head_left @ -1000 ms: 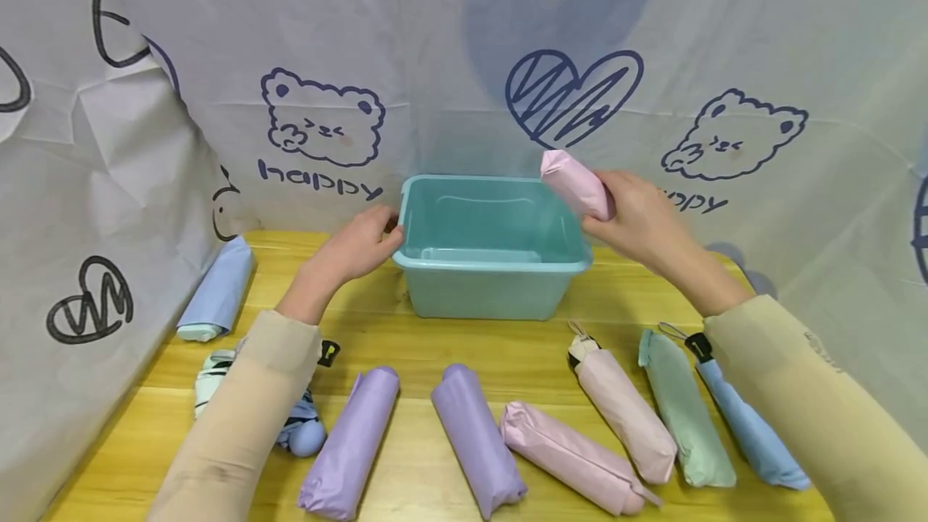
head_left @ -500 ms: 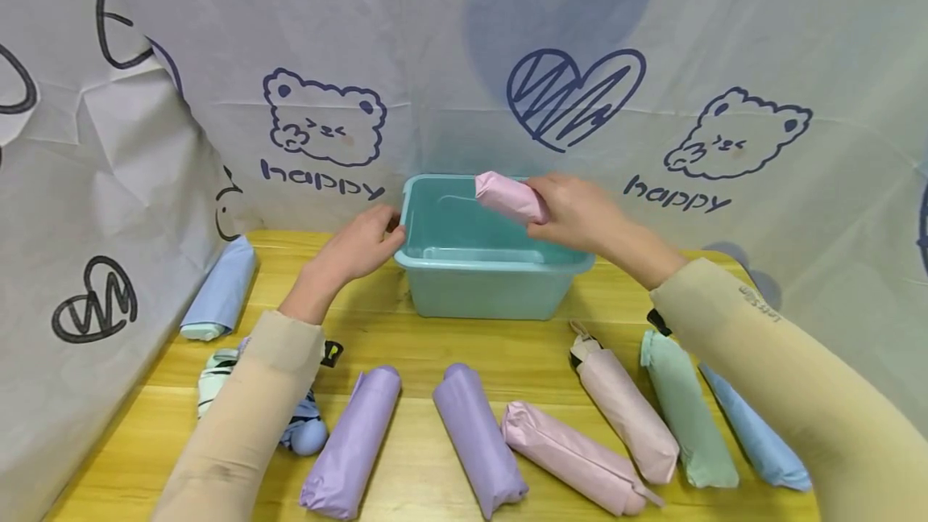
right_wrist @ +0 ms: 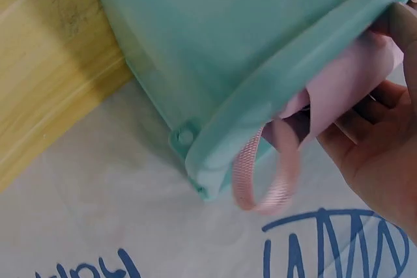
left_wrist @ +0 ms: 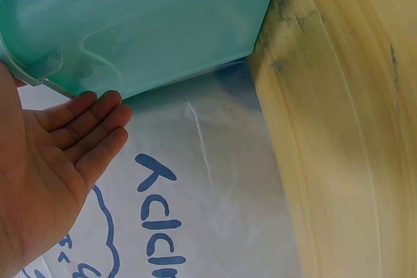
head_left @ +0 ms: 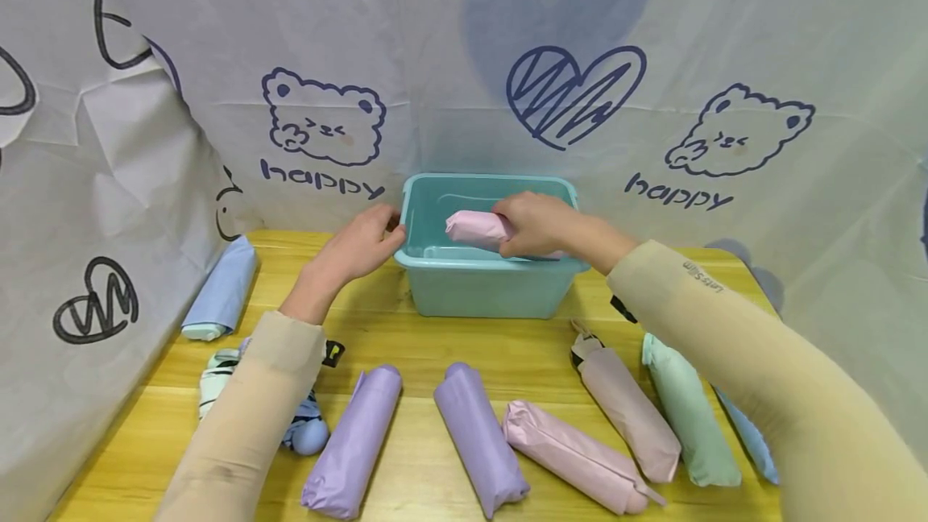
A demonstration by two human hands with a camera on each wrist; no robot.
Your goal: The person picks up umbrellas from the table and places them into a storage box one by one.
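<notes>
My right hand (head_left: 532, 224) grips a pink folded umbrella (head_left: 474, 225) low inside the teal plastic bin (head_left: 493, 284). The umbrella lies roughly level, its far end pointing left. In the right wrist view, its pink wrist strap (right_wrist: 287, 177) loops out over the bin's rim, and the rim hides part of the umbrella. My left hand (head_left: 362, 242) is at the bin's left side, its thumb by the rim. In the left wrist view its fingers (left_wrist: 98, 135) are extended, lying near the outer wall, with nothing held in the palm.
Near me lie two purple umbrellas (head_left: 351, 441), two pink ones (head_left: 580, 457), a green one (head_left: 692, 417) and a blue one (head_left: 750, 437). At left are a blue umbrella (head_left: 221, 288) and patterned ones (head_left: 304, 429) partly under my sleeve. A printed white cloth (head_left: 449, 63) hangs behind the bin.
My right hand has carried the pink umbrella leftward from above the bin's right rim and down into the bin. The left hand stays at the bin's left side.
</notes>
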